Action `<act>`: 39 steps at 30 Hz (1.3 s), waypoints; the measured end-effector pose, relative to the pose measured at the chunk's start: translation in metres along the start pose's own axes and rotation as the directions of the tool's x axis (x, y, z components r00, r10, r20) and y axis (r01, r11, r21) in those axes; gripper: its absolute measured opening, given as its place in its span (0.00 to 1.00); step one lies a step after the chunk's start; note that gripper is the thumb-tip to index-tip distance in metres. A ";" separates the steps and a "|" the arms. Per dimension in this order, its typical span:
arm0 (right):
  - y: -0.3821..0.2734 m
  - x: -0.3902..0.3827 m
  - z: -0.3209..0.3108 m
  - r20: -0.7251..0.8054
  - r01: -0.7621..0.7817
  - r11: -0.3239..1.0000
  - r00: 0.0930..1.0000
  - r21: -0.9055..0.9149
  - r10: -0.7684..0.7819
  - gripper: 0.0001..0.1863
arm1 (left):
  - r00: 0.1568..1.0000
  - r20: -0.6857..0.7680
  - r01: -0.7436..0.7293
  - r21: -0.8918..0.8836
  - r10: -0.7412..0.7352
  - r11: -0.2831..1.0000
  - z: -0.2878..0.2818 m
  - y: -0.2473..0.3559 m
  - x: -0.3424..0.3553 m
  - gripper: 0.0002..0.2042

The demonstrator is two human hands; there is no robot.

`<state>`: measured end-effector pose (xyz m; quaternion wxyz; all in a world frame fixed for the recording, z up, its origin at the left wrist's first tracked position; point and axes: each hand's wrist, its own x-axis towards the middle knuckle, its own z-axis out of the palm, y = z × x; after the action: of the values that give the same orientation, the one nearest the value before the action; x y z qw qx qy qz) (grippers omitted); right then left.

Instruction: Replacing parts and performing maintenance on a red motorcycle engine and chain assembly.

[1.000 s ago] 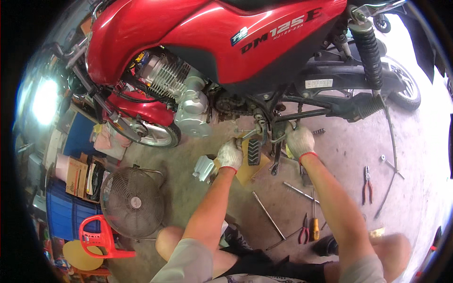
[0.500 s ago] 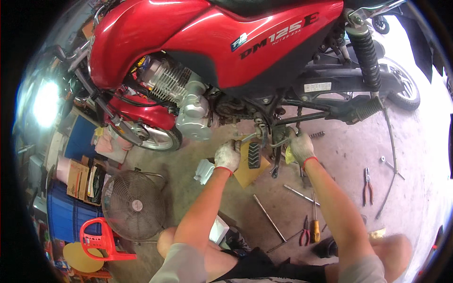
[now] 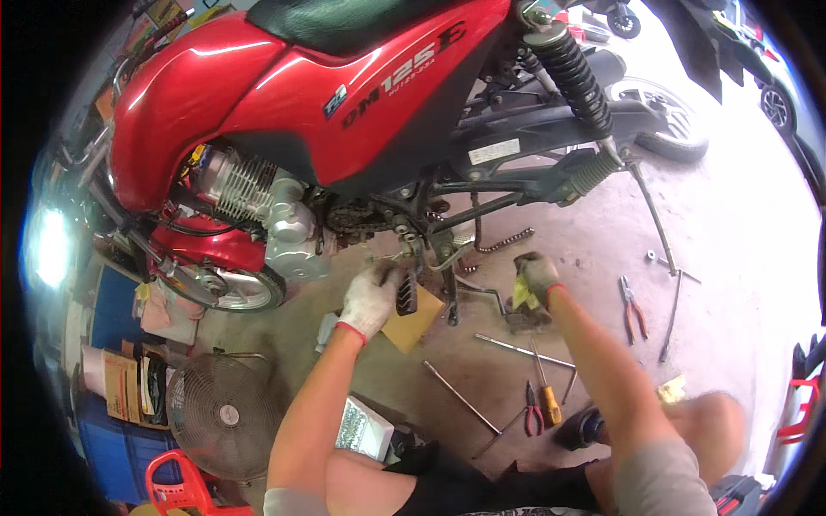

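Note:
A red motorcycle stands side-on before me. My left hand, in a white work glove, is closed beside the ribbed black footpeg; what its fingers grip is hidden. My right hand, in a dirty-fingered glove, is held to the right, apart from the motorcycle, its fingers curled. A crumpled yellow piece shows under that hand; I cannot make out whether the fingers grip it. Between my hands a bent metal lever reaches down to the right. A coil spring shows behind them.
Pliers, red-handled pliers, a yellow screwdriver and metal bars lie on the floor. A brown cardboard piece is under the footpeg. A floor fan and red plastic chair stand left.
My right hand has drawn away from the motorcycle's underside to the right, the yellow piece moving with it. My left hand stays by the footpeg. The whole view has shifted.

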<state>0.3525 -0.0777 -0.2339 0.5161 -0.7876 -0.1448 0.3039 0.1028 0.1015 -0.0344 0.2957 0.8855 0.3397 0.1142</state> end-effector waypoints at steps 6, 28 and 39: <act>-0.072 0.018 -0.100 0.184 0.342 0.581 0.931 -0.739 -0.316 0.17 | 0.910 0.382 -0.168 -0.018 0.162 0.986 0.064 0.041 -0.009 0.14; -0.077 0.094 -0.007 0.421 0.421 0.902 0.838 -0.093 -0.347 0.14 | 0.939 0.258 -0.042 0.743 -0.228 0.668 0.261 -0.026 0.107 0.10; -0.082 0.133 -0.091 0.077 0.304 0.943 0.946 0.134 -0.316 0.14 | 0.794 -0.182 0.354 -0.636 -0.580 0.685 0.299 -0.058 0.139 0.16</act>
<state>0.5199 -0.0369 -0.1777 0.5965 -0.7065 -0.2733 0.2651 0.2960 0.0953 -0.3079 0.4971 0.5973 0.5567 0.2938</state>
